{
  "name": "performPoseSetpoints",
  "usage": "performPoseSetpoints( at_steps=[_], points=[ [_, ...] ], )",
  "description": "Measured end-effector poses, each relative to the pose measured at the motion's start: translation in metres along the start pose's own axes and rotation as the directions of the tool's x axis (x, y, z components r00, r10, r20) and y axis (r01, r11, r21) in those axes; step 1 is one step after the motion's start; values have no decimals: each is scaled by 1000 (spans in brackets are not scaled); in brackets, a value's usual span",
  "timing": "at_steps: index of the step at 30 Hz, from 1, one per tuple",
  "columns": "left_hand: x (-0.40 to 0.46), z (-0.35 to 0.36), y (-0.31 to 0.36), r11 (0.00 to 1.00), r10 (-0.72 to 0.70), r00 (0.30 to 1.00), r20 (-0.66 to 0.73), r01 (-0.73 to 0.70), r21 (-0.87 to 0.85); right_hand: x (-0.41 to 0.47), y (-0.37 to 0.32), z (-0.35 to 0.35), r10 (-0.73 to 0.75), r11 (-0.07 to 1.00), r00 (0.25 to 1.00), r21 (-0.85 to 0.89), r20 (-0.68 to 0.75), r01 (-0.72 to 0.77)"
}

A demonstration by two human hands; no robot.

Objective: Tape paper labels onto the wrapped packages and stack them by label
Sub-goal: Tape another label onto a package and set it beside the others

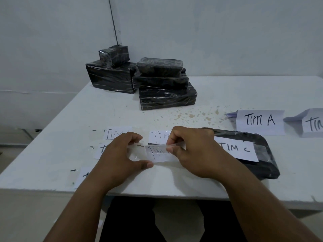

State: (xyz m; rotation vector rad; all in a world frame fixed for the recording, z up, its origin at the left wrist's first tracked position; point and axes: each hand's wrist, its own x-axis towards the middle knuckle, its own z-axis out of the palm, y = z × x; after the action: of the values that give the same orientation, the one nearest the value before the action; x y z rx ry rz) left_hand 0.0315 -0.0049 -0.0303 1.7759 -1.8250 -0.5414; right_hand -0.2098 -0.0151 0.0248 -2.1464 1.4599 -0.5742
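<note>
Both hands hold one paper label [160, 153] reading "TIM", covered with clear tape, just above the table near its front edge. My left hand [120, 154] pinches the tape at the label's left end. My right hand [190, 151] pinches its right end. A flat black wrapped package [264, 165] lies to the right, partly under my right wrist, with a "TIM C" label [237, 149] on top. Other "TIM" labels [115, 133] lie on the table behind and under my hands, partly hidden.
Several black wrapped packages [166, 84] are piled at the back of the white table [52, 154]. Folded paper signs stand at the right: "TIM A" [260, 121] and another [312, 124] cut off by the frame. A wall lies behind.
</note>
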Motion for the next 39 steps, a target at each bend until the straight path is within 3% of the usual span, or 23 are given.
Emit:
performPoseSetpoints(
  at_steps=[7, 13, 17, 20, 29, 39],
  points=[
    [1, -12, -2, 997, -31, 996, 82, 37, -71, -9, -4, 4, -79, 995, 996, -56, -35, 77],
    [0, -21, -7, 972, -54, 992, 112, 78, -223, -9, -4, 4, -83, 997, 995, 7, -57, 83],
    [1, -25, -5, 988, 36, 999, -40, -42, -147, -6, -6, 1, -83, 995, 993, 57, -86, 88],
    [5, -30, -3, 994, 102, 993, -57, -104, -36, -3, -6, -3, -82, 989, 990, 110, -113, 94],
    [13, -32, -2, 998, 50, 999, -16, -51, -35, -2, -7, -5, -108, 984, 987, 129, -119, 123],
    [24, -17, -7, 1000, -8, 1000, 0, 8, 2, -15, -7, 5, -275, 961, 951, -77, -144, 267]
  ],
)
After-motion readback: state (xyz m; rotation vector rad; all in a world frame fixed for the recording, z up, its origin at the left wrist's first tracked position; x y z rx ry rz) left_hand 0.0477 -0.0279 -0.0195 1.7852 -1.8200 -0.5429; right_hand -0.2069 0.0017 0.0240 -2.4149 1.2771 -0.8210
